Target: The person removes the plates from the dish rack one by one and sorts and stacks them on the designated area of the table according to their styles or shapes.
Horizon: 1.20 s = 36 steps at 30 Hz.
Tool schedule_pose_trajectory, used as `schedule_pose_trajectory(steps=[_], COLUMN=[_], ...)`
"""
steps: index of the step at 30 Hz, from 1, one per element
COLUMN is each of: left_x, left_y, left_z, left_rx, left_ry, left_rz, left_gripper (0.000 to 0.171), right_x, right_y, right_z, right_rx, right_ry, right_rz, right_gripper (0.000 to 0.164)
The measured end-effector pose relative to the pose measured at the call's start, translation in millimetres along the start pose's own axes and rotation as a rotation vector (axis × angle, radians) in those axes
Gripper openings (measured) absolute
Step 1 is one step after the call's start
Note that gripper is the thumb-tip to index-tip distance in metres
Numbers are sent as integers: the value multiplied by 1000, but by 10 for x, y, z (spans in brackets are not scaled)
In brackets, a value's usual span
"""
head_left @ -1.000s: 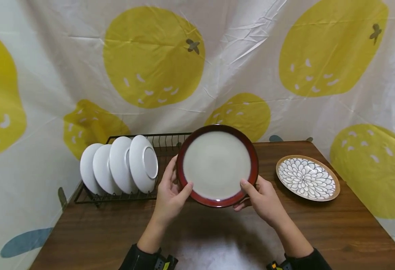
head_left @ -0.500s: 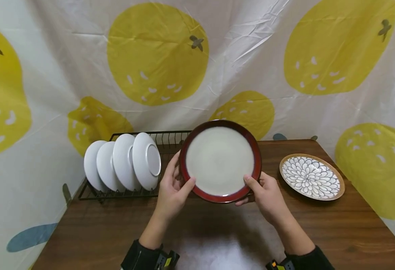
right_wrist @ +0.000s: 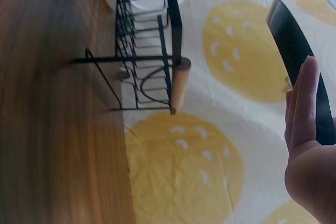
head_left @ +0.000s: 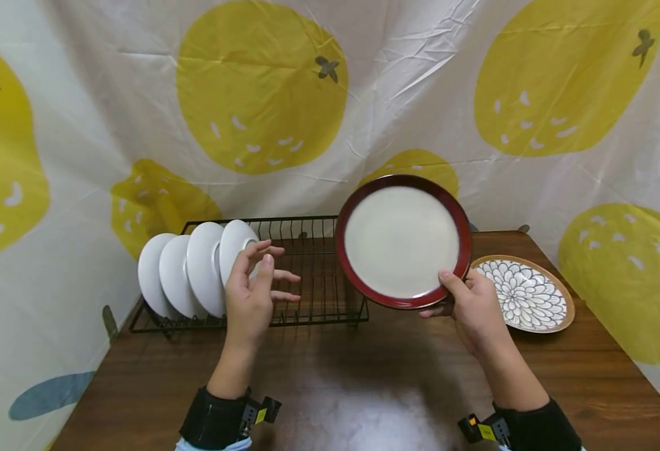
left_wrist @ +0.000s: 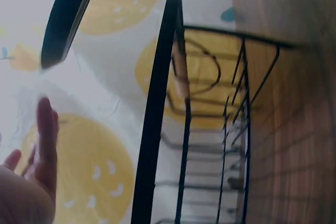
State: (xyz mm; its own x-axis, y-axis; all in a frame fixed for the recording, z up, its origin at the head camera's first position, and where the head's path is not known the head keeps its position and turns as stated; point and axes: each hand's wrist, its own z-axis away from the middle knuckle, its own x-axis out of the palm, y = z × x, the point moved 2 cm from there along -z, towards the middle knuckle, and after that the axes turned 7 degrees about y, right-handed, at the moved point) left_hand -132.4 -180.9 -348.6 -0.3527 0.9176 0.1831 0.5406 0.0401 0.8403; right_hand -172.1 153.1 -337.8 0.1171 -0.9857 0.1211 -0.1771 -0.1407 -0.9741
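Backdrop point(head_left: 403, 119): fruit-printed cloth behind the wooden table point(head_left: 318, 382)
Left hand point(head_left: 251, 297): upright before the white plates point(head_left: 201, 275), fingers apart, holding nothing
Right hand point(head_left: 476, 307): thumb and fingers pinch the red-rimmed plate point(head_left: 402, 242)

No lettering, brand, number or sign can be read in any view; the yellow patches point(head_left: 261, 415) by the wrist straps point(head_left: 208, 418) are too small to make out.

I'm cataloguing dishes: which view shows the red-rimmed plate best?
The head view: the red-rimmed plate faces the camera, barely covered. The left wrist view catches only a dark edge, cut off above; the right wrist view, another dark edge.
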Motion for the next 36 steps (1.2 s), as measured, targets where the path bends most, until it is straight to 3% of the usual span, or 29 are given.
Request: schedule_pose_trajectory(steps=[6, 9, 15, 18, 26, 30, 36], left_x=[-227, -319, -484, -514, -504, -539, -595], left_y=[55, 58, -37, -97, -127, -137, -200], left_z=[-119, -168, -184, -164, -199, -209, -186], left_rx=[-49, -35, 232, 285, 217, 118, -21], left_ry=[189, 262, 383, 379, 343, 306, 253], left_rz=[-137, -238, -738, -849, -878, -893, -931], left_gripper=[26, 24, 21, 22, 34, 43, 55], right_x=[-224, -362, -614, -751, -1096, -1252, -1420], right_y=[-28, -30, 34, 101, 309, 390, 509], right_z=[-77, -132, -251, -277, -255, -214, -157], right_rx=[34, 81, 175, 216, 310, 322, 360], right_ry=[119, 185, 303, 350, 474, 508, 493], right_rz=[-65, -94, -97, -131, -208, -231, -206], right_gripper=[64, 69, 71, 73, 78, 81, 83])
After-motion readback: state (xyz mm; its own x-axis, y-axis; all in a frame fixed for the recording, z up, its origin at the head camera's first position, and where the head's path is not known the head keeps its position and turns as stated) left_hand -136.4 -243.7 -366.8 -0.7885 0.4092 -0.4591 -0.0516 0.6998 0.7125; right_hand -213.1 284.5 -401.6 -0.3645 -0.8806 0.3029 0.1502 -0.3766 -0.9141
